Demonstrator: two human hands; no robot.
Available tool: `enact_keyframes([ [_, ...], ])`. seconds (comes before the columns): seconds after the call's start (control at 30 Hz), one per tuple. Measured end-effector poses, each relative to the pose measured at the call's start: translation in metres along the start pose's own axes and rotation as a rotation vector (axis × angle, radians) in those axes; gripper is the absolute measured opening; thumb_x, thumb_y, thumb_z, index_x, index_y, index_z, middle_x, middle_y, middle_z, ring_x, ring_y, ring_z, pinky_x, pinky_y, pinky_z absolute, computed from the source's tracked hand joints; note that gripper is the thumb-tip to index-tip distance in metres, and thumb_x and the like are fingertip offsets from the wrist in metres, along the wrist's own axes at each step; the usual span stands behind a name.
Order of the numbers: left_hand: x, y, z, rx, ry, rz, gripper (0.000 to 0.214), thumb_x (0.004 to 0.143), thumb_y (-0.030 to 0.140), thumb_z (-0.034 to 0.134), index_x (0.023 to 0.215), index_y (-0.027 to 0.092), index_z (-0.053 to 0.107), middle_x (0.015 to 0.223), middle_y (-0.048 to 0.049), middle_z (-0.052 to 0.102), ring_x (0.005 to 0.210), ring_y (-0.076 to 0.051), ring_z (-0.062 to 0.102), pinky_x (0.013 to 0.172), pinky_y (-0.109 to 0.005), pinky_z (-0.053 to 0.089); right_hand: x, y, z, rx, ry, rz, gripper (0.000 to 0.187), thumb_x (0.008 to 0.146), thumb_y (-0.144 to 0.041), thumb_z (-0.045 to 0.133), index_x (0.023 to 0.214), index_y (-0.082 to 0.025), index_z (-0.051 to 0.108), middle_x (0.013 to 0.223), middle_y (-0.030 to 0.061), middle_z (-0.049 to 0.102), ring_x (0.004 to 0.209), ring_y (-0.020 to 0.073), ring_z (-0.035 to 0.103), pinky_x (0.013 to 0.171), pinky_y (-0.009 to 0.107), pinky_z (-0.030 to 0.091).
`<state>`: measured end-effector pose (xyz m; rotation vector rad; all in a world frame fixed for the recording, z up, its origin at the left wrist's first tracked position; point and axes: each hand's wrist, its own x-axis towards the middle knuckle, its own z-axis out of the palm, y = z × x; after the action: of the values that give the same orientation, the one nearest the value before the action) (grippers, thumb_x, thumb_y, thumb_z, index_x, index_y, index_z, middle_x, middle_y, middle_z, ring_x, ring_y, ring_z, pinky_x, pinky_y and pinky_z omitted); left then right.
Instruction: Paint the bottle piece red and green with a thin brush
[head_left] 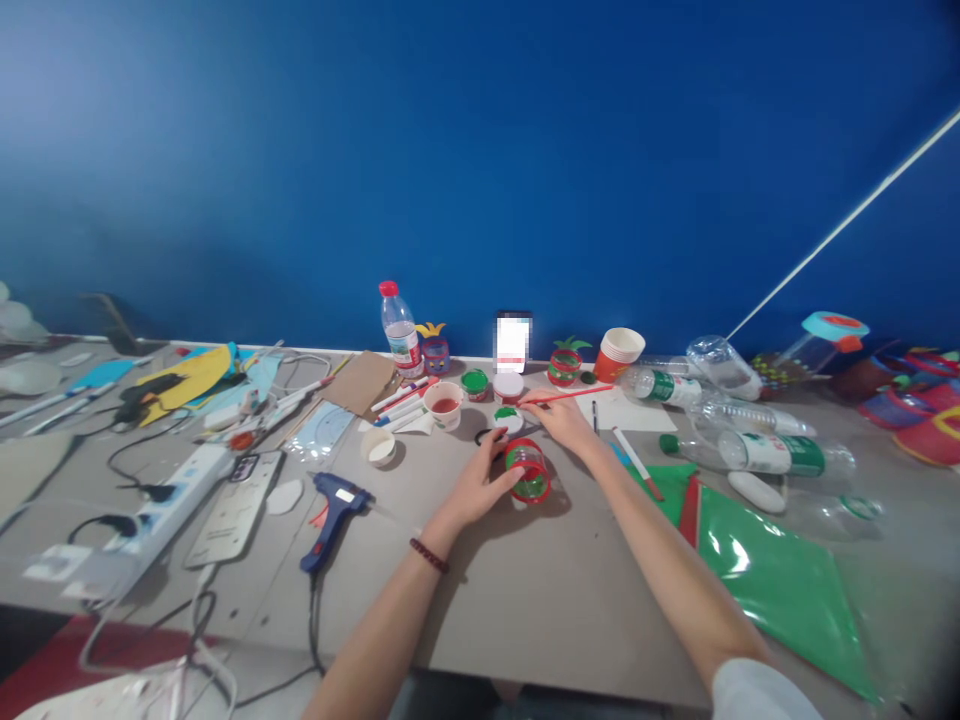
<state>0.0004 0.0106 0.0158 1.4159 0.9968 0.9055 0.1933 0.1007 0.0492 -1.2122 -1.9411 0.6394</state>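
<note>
- two bare hands [477, 487] [561, 418];
- one dark-blue plastic glue gun [334, 515], left;
- one upright red-capped plastic bottle [403, 343], far;
- one stack of red paper cups [611, 362], right

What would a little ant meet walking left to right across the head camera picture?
White power strip, blue glue gun, red-capped bottle, left hand, red-rimmed cup, stacked paper cups, green sheet.

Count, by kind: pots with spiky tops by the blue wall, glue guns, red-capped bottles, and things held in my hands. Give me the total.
Spiky-topped pots: 2 (purple pot, red-and-green pot)
Glue gun: 1
Red-capped bottle: 1
Held: 2 (red-rimmed container in left hand, thin red stick in right hand)
Total: 6
</note>
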Motion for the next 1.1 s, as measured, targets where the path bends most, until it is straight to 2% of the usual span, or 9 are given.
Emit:
enact_keyframes([
  [0.13,0.002,-0.003,0.000,-0.040,0.000,0.011,0.078,0.087,0.055,0.064,0.147,0.020,0.028,0.145,-0.0203,0.049,0.137,-0.034,0.046,0.114,-0.053,0.034,0.002,0.003,0.005,-0.065,-0.005,-0.001,0.022,0.091,-0.026,0.054,0.086,-0.023,0.076,0.099,0.0051,0.078,0.101,0.0238,0.070,0.095,0.036,0.050],
  [0.33,0.005,-0.008,0.000,-0.099,-0.036,0.102,0.070,0.094,0.051,0.055,0.149,0.021,0.024,0.141,-0.0162,0.053,0.130,-0.030,0.053,0.111,-0.048,0.038,0.005,0.006,0.008,-0.125,-0.027,-0.006,0.024,0.091,-0.023,0.053,0.085,-0.023,0.077,0.099,0.0038,0.079,0.100,0.0225,0.070,0.096,0.035,0.049],
  [0.6,0.002,-0.004,0.001,-0.020,-0.017,0.063,0.072,0.095,0.053,0.053,0.151,0.022,0.022,0.143,-0.0151,0.052,0.131,-0.029,0.051,0.113,-0.047,0.037,0.004,0.005,0.010,-0.149,-0.025,-0.010,0.026,0.093,-0.023,0.051,0.086,-0.025,0.077,0.099,0.0038,0.078,0.100,0.0230,0.070,0.095,0.036,0.050],
  [1.1,0.003,-0.003,0.002,-0.048,-0.015,0.066,0.073,0.095,0.054,0.053,0.152,0.021,0.021,0.143,-0.0156,0.051,0.132,-0.030,0.050,0.112,-0.047,0.038,0.006,0.008,0.011,-0.175,-0.005,-0.029,0.026,0.092,-0.020,0.053,0.084,-0.023,0.077,0.094,0.0059,0.078,0.095,0.0246,0.069,0.091,0.036,0.049],
])
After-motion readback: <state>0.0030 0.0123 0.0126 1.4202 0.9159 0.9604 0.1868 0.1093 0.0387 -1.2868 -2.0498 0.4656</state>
